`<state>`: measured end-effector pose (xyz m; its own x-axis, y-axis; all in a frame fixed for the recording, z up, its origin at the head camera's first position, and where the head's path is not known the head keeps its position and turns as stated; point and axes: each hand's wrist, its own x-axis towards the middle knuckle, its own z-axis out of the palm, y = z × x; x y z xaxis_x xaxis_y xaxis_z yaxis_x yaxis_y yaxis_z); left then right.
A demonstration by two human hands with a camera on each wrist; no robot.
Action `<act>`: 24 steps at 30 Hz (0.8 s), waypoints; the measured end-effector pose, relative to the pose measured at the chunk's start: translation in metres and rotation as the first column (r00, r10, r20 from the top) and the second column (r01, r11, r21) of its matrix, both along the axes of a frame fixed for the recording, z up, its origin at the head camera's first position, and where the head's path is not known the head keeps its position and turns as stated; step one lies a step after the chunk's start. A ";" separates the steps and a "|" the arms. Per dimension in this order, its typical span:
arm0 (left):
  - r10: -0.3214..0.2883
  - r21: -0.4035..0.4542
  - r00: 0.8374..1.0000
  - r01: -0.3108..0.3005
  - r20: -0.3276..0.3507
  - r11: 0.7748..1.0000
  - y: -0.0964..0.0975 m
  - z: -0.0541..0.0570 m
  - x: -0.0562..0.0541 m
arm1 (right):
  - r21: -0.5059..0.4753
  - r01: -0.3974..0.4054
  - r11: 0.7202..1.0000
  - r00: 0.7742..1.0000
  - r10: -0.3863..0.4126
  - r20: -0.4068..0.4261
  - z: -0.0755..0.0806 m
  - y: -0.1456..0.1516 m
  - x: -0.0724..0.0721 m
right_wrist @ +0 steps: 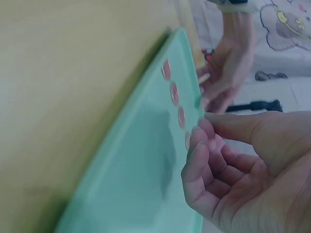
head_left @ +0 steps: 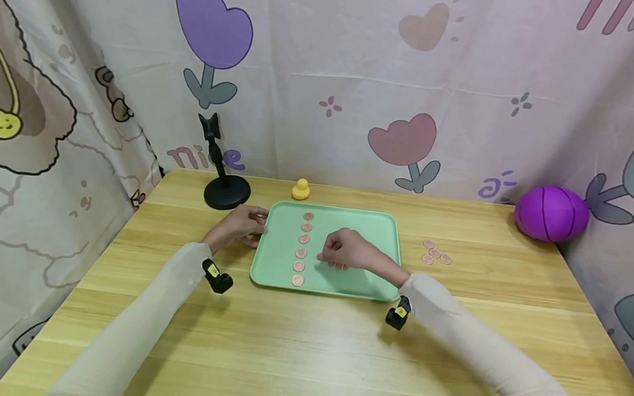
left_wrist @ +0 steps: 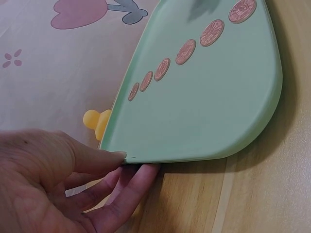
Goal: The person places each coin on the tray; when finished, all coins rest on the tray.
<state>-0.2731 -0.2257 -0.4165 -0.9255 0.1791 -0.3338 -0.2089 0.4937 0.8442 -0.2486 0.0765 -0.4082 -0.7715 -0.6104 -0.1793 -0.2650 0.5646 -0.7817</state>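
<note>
A light green tray [head_left: 360,220] lies on the wooden table. My left hand [head_left: 242,224] holds its left edge, thumb [left_wrist: 109,158] on the rim and fingers [left_wrist: 133,194] below. Several copper-coloured coins [head_left: 301,253] form a column on the tray's left half, running from near the far rim to near the front. Over the tray, just right of this column, is my right hand [head_left: 349,249]. Its thumb and index fingertip meet in the right wrist view, the other fingers [right_wrist: 197,167] curled; I cannot tell whether a coin is between the tips. A shadow falls on the tray under it.
Several loose coins [head_left: 434,253] lie on the table right of the tray. Behind the tray sits a small yellow duck [head_left: 301,189], with a black stand [head_left: 227,191] to its left. A purple ball [head_left: 552,213] rests at the back right, by the printed curtain [head_left: 319,47].
</note>
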 end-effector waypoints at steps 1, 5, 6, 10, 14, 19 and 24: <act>0.002 0.002 1.000 -0.002 0.000 1.000 0.000 0.000 0.000 | -0.004 0.003 1.000 1.000 -0.003 -0.006 0.001 0.003 -0.002; 0.007 0.000 1.000 -0.007 -0.002 1.000 0.001 -0.002 0.000 | -0.023 0.009 1.000 0.999 -0.010 -0.031 0.005 0.020 -0.010; 0.006 -0.002 1.000 -0.006 -0.004 1.000 0.001 -0.002 0.000 | -0.030 0.010 0.999 0.999 -0.011 -0.034 0.006 0.024 -0.013; 0.007 -0.005 1.000 -0.007 -0.010 1.000 0.000 -0.002 0.000 | -0.048 0.026 0.999 0.999 -0.028 -0.044 0.010 0.044 -0.024; 0.008 -0.005 1.000 -0.008 -0.009 1.000 0.000 -0.001 0.000 | -0.051 0.087 0.995 0.994 -0.091 -0.068 0.015 0.067 -0.035; 0.011 -0.009 1.000 -0.011 -0.004 1.000 0.000 -0.003 0.000 | -0.052 0.180 0.982 0.979 -0.184 -0.084 0.014 0.101 -0.048; 0.018 -0.004 1.000 -0.018 -0.003 1.000 0.000 -0.003 -0.001 | -0.043 0.257 0.965 0.961 -0.260 -0.090 0.009 0.131 -0.055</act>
<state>-0.2743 -0.2261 -0.4199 -0.9297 0.1606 -0.3315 -0.2152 0.4935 0.8427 -0.3040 0.2071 -0.3988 -0.9162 -0.3920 -0.0828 -0.1862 0.5996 -0.7784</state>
